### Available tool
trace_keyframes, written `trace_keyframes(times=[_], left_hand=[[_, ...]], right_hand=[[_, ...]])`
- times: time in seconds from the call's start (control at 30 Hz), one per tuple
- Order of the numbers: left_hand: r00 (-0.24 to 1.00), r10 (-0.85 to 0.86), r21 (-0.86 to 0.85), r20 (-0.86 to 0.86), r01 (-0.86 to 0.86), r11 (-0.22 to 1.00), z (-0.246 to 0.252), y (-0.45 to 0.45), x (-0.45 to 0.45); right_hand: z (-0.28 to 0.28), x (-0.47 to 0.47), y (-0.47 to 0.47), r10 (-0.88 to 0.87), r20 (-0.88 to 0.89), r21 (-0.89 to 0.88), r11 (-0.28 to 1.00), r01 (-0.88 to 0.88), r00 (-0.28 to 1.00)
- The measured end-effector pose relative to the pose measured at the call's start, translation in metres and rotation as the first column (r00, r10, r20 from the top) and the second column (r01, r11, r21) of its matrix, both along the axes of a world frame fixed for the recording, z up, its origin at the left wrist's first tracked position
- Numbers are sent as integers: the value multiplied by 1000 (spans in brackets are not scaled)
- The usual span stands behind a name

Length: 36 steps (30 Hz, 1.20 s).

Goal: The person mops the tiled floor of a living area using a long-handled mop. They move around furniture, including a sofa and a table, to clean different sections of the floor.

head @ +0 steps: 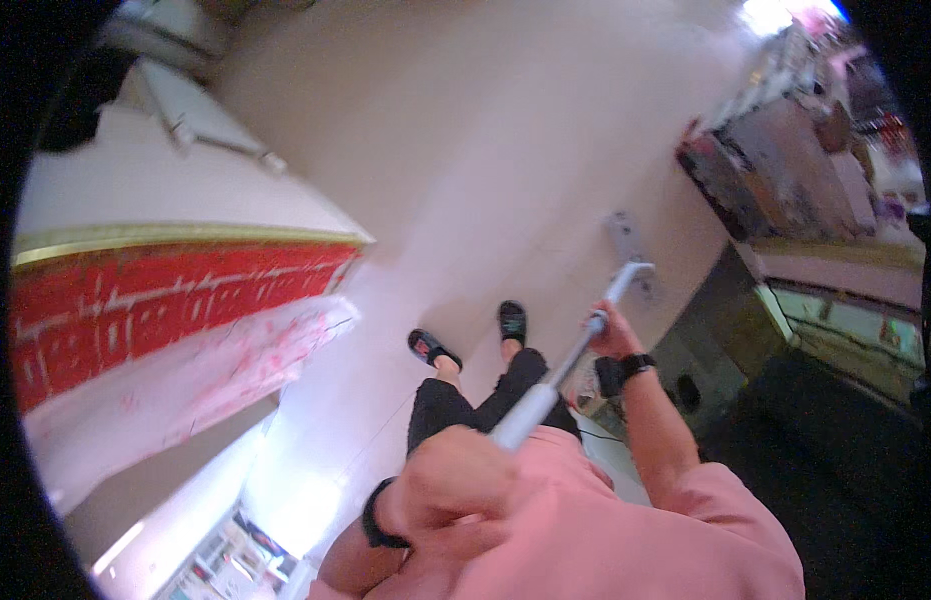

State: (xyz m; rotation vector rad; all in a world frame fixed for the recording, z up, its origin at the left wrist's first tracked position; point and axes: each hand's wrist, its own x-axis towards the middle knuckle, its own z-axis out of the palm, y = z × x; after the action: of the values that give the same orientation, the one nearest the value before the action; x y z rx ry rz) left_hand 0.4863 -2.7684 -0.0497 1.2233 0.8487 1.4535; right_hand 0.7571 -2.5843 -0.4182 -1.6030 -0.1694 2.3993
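Observation:
In front of my body I hold a long pale-grey handle (566, 367) at a slant. My left hand (458, 469) is closed around its upper end near my chest. Lower down, my right hand (614, 335) grips the thinner shaft near a white plastic joint. The handle runs down to a narrow grey flat head (624, 236) on the floor, which looks like that of a flat mop; blur hides its detail. Black bands circle both wrists. My feet, in black clogs (512, 321), stand to the left of the handle.
Beige floor (465, 180) stretches ahead. On the left juts a table or counter with a red patterned cloth (187, 300) along its side. Stacked boxes or bags (788, 165) stand at the right, above a dark stone-like base (698, 360). A thin cord lies near my right leg.

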Motion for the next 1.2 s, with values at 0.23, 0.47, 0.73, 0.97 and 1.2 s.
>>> trace_keyframes(times=[0.23, 0.47, 0.73, 0.97, 1.2], left_hand=[[915, 368, -253, -163, -399, 881, 5, -47, -20], [790, 613, -241, -33, -601, 762, -15, -186, -71], [236, 411, 199, -881, -604, 772, -3, -346, -166], [376, 594, 141, -711, -751, 645, 27, -464, -212], [465, 858, -389, 218, -765, 513, 75, -540, -194]], right_hand=[[-4, -59, -26, 169, 164, -54, 985, -162, 972], [8, -159, -138, 266, 109, 41, 961, -272, 958], [20, -267, -284, 300, 172, 65, 947, -315, 938], [49, -329, -397, 263, 72, 32, 964, -266, 962], [84, -349, -495, 340, 3, -7, 940, -340, 940]])
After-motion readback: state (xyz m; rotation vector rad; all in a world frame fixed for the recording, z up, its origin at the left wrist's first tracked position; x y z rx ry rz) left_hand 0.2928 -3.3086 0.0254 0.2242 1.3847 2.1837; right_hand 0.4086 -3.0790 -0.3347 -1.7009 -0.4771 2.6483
